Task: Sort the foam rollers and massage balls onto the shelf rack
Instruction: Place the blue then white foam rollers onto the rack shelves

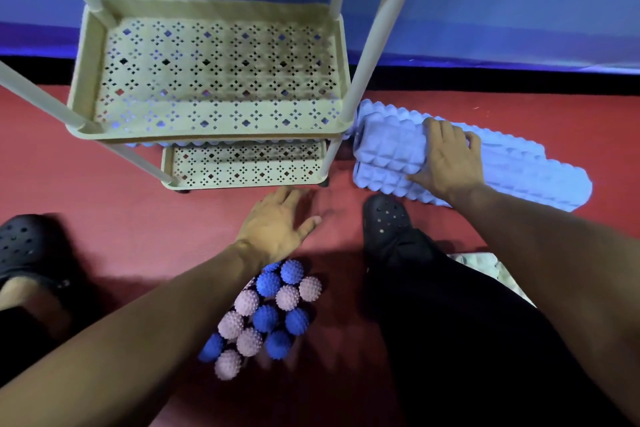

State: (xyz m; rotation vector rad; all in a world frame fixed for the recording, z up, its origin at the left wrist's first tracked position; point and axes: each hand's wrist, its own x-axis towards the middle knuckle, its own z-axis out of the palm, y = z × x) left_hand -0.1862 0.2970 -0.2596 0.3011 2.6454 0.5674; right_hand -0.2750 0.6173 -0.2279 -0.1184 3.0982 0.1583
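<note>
The right hand (446,163) lies palm down at centre right of the frame, fingers curled over the top roller (388,146) and gripping it; the left hand (277,222) hovers at centre with fingers spread, holding nothing, above the red floor (104,191). Three pale blue rollers show at right, beside the rack (83,94): the gripped one, whose long axis runs left to right with its hollow end facing the rack leg, and two longer ones (540,177) under it, slanting toward the lower right. Another roller edge peeks out between the rack's two visible tiers. At lower centre lie about fourteen spiky balls (266,315), blue and pink, clustered together partly under the left forearm.
</note>
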